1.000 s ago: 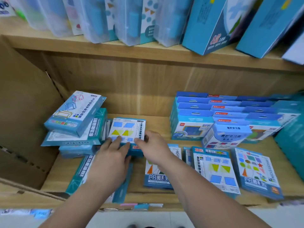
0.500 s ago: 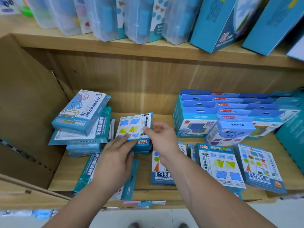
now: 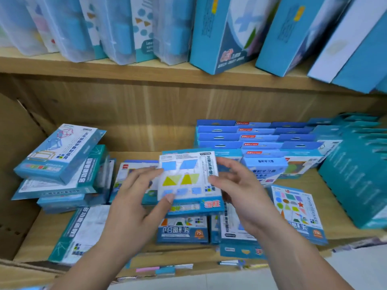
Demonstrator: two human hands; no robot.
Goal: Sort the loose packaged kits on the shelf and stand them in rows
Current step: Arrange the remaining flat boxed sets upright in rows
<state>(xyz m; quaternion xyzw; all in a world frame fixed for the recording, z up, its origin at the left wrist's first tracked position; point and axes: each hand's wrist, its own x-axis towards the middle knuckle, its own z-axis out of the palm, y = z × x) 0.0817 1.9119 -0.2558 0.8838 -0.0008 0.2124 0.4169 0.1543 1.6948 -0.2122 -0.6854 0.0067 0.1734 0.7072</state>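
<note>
A flat kit with blue and yellow shapes on its white face (image 3: 188, 181) is held up over the middle of the wooden shelf (image 3: 343, 208). My left hand (image 3: 134, 201) grips its left edge, thumb on the lower front. My right hand (image 3: 240, 191) holds its right edge with curled fingers. More than one pack may be stacked in this grip. Loose kits lie flat below, among them a geometry-shapes pack (image 3: 182, 229) and another with coloured shapes (image 3: 297, 212). Blue kits (image 3: 247, 139) stand in rows at the back right.
A slanted pile of teal boxes (image 3: 60, 160) leans at the left against a cardboard wall (image 3: 18, 130). A long teal box (image 3: 81, 233) lies at the front left. Dark teal boxes (image 3: 356, 174) stand at the right. The upper shelf carries clear cases (image 3: 117, 28) and tall blue boxes (image 3: 226, 32).
Both hands have lifted the shapes kit off the pile beside the left stack and carried it right and toward me. A pack that lay beneath it now shows.
</note>
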